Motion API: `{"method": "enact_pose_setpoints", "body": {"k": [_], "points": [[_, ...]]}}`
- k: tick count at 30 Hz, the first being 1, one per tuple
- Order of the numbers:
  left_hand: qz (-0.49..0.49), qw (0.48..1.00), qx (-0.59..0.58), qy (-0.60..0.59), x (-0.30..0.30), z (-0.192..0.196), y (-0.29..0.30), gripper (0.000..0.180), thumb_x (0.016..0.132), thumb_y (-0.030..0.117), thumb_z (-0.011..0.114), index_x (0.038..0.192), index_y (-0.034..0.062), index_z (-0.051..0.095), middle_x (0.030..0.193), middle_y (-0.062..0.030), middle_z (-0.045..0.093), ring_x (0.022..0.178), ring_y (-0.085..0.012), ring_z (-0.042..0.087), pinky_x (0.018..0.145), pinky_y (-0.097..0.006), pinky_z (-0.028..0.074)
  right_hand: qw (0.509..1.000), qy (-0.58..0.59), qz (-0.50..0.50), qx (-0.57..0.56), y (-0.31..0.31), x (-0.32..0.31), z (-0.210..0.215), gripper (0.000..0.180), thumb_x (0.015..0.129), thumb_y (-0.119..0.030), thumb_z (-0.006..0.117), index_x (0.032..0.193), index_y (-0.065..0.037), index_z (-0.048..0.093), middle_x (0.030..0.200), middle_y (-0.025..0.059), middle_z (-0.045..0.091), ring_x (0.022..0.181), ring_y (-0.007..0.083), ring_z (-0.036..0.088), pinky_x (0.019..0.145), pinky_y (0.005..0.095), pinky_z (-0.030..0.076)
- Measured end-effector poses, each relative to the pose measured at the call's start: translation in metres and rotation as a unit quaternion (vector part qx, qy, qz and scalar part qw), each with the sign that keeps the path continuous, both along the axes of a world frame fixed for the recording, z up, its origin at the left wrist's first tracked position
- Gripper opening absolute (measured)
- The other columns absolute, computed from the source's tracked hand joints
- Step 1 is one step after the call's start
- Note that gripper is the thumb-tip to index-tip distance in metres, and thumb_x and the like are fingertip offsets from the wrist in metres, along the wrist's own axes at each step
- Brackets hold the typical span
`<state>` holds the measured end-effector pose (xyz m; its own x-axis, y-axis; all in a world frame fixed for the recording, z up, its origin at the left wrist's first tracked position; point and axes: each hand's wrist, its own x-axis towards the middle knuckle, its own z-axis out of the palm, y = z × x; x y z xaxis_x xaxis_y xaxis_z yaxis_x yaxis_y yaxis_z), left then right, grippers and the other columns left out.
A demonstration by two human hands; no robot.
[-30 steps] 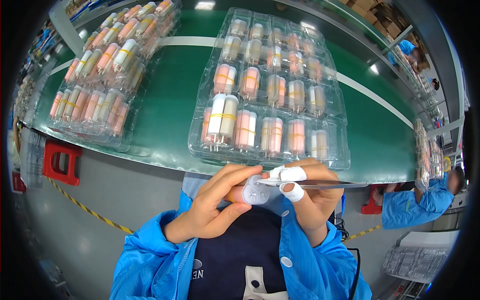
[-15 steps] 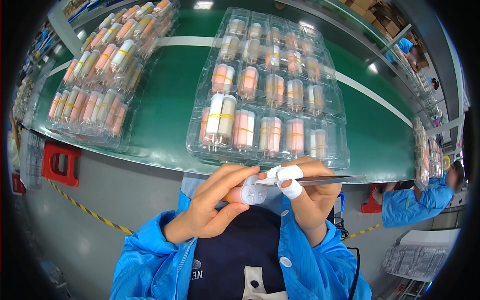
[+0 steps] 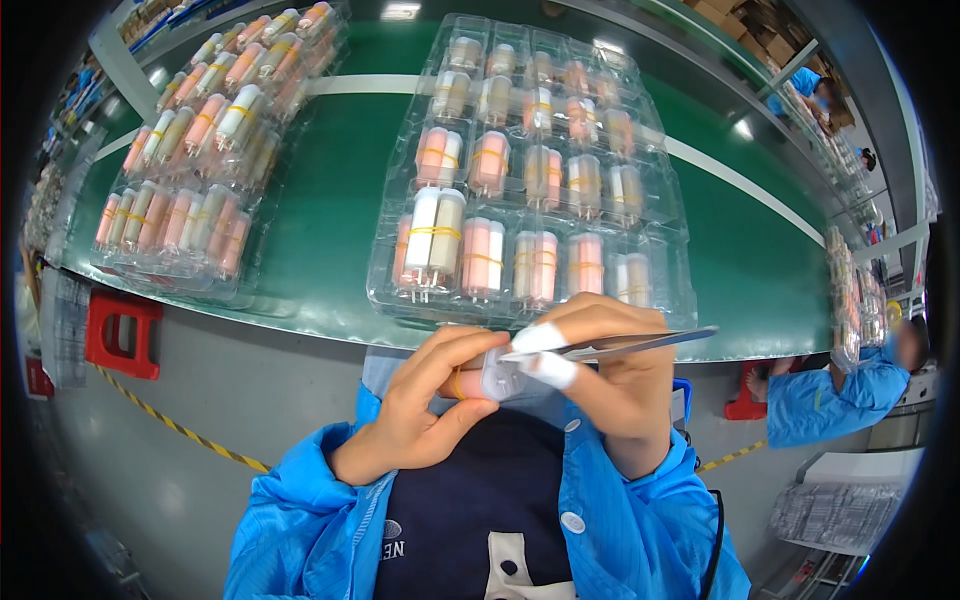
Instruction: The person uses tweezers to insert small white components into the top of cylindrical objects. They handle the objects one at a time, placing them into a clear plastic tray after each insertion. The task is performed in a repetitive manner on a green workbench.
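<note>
My left hand (image 3: 415,405) is wrapped round a banded pair of cylinders (image 3: 464,384), pink where it shows, with the whitish end face turned to my right. Metal tweezers (image 3: 640,345) are pinched in my right hand (image 3: 625,370), whose thumb and forefinger wear white wraps. Their tip lies at the upper part of the end face; whether it grips anything there is too small to tell. Beyond both hands, a clear plastic tray (image 3: 380,285) holds rows of similar pink, white and grey-beige pairs with yellow bands. One white and beige pair (image 3: 434,240) stands higher, at the tray's near left.
Stacked clear trays of cylinders (image 3: 170,215) stand at the left of the green table (image 3: 340,210). A red stool (image 3: 123,335) is on the floor at left. Another person in blue (image 3: 825,405) sits at far right, near more trays (image 3: 843,300).
My right hand has moved up and turned, and the tweezers now slant upward to the right. The end face in my left hand has tilted and shifted slightly left.
</note>
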<state>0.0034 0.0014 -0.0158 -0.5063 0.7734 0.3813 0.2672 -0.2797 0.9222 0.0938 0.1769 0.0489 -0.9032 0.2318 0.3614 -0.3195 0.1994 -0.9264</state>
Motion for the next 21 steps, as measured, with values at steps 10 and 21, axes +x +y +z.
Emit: {"method": "enact_pose_setpoints", "body": {"k": [10, 21], "points": [[-0.035, 0.997, 0.054, -0.043, 0.002, -0.008, 0.003, 0.064, 0.079, -0.003, 0.068, 0.133, 0.0016, 0.034, 0.120, -0.0196, 0.058, 0.107, -0.0268, 0.059, 0.086, -0.034, 0.048, 0.987, 0.063, -0.108, -0.097, -0.010, 0.013, -0.024, 0.029, 0.070, 0.001, 0.076, 0.098, 0.003, 0.068, 0.091, 0.0161, 0.066, 0.082, 0.0200, 0.064, 0.071, 0.0289, 0.050], [0.062, 0.994, 0.028, 0.090, -0.001, 0.005, 0.005, 0.057, 0.067, -0.010, 0.068, 0.122, -0.0056, 0.054, 0.109, -0.0174, 0.063, 0.098, -0.0293, 0.061, 0.072, -0.032, 0.054, 0.994, 0.050, -0.098, -0.012, -0.019, 0.013, -0.018, 0.022, 0.076, 0.000, 0.074, 0.097, 0.003, 0.068, 0.087, 0.0165, 0.069, 0.079, 0.0199, 0.068, 0.068, 0.0283, 0.054]]}}
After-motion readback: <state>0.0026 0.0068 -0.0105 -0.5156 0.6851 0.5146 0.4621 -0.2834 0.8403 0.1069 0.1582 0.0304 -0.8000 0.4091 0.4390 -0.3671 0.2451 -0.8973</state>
